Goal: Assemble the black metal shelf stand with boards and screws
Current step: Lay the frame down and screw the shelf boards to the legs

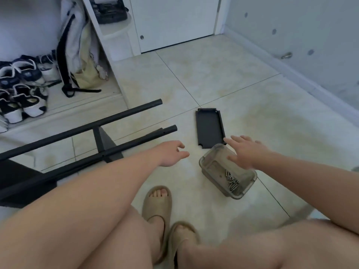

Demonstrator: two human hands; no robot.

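Note:
A black metal shelf frame (81, 133) lies on its side on the tiled floor at the left, its round tubes pointing right, with a dark board fixed between them. A loose black board (209, 127) lies flat on the floor ahead. A clear plastic box (213, 167) holding several silver screws (232, 181) stands just this side of that board. My right hand (246, 154) hovers with straight spread fingers over the box's far end. My left hand (171, 153) hangs relaxed and empty above the floor, close to the end of the nearest tube.
Several shoes (21, 90) and a hanging bag (77, 51) fill an open closet at the back left. A white door (174, 22) and a wall with a baseboard (310, 86) bound the floor at the back and right. My sandalled feet (157, 206) are below the hands.

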